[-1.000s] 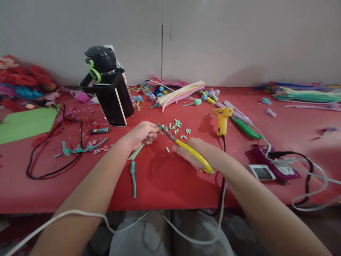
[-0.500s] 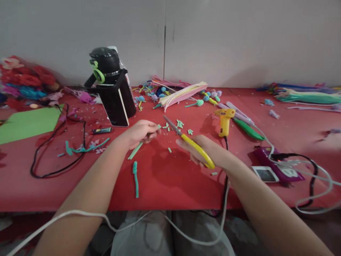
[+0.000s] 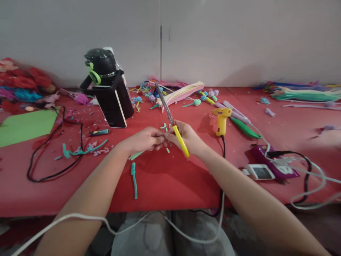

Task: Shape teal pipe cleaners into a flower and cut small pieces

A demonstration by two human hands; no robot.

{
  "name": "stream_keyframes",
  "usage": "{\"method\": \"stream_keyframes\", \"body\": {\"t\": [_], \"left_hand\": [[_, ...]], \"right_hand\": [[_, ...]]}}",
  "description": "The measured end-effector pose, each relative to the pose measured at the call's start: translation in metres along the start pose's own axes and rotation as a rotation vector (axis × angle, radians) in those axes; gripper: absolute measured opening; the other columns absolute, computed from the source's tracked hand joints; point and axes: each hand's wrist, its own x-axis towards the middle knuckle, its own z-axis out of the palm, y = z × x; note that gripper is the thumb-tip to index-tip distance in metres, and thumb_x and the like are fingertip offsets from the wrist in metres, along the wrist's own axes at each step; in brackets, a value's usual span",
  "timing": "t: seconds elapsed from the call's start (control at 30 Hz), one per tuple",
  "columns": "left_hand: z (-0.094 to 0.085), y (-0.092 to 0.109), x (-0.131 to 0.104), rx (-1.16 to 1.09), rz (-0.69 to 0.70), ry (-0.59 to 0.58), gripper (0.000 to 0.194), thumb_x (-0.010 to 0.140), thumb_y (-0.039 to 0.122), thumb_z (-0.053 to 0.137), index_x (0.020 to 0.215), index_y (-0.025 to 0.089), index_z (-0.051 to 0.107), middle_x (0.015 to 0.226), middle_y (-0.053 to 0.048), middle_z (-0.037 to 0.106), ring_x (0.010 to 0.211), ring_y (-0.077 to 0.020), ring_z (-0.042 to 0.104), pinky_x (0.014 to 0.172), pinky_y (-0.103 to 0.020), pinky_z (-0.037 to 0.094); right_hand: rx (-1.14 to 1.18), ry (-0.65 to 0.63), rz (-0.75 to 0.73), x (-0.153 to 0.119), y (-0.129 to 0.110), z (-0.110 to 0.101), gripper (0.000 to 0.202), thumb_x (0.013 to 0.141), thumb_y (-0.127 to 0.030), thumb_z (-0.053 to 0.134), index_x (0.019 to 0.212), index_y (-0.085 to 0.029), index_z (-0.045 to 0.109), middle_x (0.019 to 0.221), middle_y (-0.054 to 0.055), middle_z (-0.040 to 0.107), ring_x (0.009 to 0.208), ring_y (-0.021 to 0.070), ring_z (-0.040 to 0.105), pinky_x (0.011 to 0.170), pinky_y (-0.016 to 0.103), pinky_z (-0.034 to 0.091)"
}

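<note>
My left hand (image 3: pixel 145 140) is closed on light green pipe cleaners (image 3: pixel 136 155), whose ends stick out below the palm toward the left. Its fingertips meet those of my right hand (image 3: pixel 189 137), and what lies between them is hidden. Yellow-handled scissors (image 3: pixel 181 142) rest in my right hand, blades pointing up and away. Small cut green pieces (image 3: pixel 167 150) lie on the red table near my fingers, partly covered by the hands. Closer to me is a teal pipe cleaner (image 3: pixel 134 181) with a coiled top.
A black flask (image 3: pixel 99 62) and a black phone-like slab (image 3: pixel 112 108) stand at back left. A yellow glue gun (image 3: pixel 221 121) with a cord is to the right, beside a purple tool (image 3: pixel 236 113). Bundled pipe cleaners (image 3: pixel 183 94) lie behind. A white cable (image 3: pixel 77 216) crosses my left forearm.
My right hand has moved left to meet my left hand, and the scissors have swung more upright. My left hand has shifted slightly right and nearer to me.
</note>
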Motion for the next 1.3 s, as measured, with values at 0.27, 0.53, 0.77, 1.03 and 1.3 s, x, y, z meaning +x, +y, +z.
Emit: {"method": "stream_keyframes", "body": {"t": [0.27, 0.53, 0.77, 1.03, 1.3], "left_hand": [[-0.005, -0.002, -0.002, 0.051, 0.029, 0.0, 0.029, 0.092, 0.037, 0.058, 0.079, 0.013, 0.066, 0.058, 0.003, 0.044, 0.053, -0.0092, 0.038, 0.054, -0.023, 0.029], [-0.02, -0.001, -0.004, -0.184, 0.185, 0.586, 0.023, 0.092, 0.026, 0.054, 0.075, 0.013, 0.063, 0.055, 0.004, 0.035, 0.046, -0.0075, 0.03, 0.046, -0.023, 0.02], [-0.025, -0.004, -0.004, -0.247, 0.251, 0.626, 0.021, 0.089, 0.027, 0.056, 0.072, 0.015, 0.059, 0.054, 0.003, 0.039, 0.044, -0.0074, 0.031, 0.045, -0.023, 0.022], [-0.016, 0.0, -0.002, -0.178, 0.269, 0.554, 0.019, 0.086, 0.023, 0.056, 0.073, 0.012, 0.063, 0.055, 0.003, 0.042, 0.047, -0.0081, 0.035, 0.046, -0.023, 0.024], [-0.014, -0.006, 0.0, -0.047, 0.247, 0.509, 0.025, 0.088, 0.03, 0.056, 0.074, 0.012, 0.065, 0.056, 0.003, 0.044, 0.048, -0.0082, 0.034, 0.047, -0.024, 0.024]], "right_hand": [[0.038, 0.091, -0.031, -0.004, -0.006, -0.003, 0.042, 0.075, -0.048, 0.077, 0.079, -0.023, 0.043, 0.063, -0.008, 0.047, 0.055, 0.0099, 0.048, 0.055, 0.026, 0.038], [-0.419, -0.059, 0.188, -0.031, -0.026, -0.028, 0.055, 0.086, -0.071, 0.058, 0.066, -0.021, 0.046, 0.057, -0.004, 0.047, 0.052, 0.0106, 0.041, 0.053, 0.027, 0.03], [-0.526, -0.119, 0.174, -0.035, -0.023, -0.023, 0.056, 0.087, -0.072, 0.055, 0.067, -0.02, 0.048, 0.055, -0.003, 0.05, 0.05, 0.0105, 0.042, 0.049, 0.026, 0.026], [-0.531, -0.105, 0.137, -0.035, -0.021, -0.017, 0.054, 0.087, -0.069, 0.058, 0.066, -0.021, 0.046, 0.055, -0.004, 0.049, 0.051, 0.0107, 0.044, 0.049, 0.025, 0.028], [-0.66, -0.109, 0.17, -0.038, -0.032, -0.012, 0.056, 0.088, -0.073, 0.052, 0.072, -0.02, 0.058, 0.059, 0.0, 0.054, 0.052, 0.0126, 0.046, 0.051, 0.026, 0.028]]}}
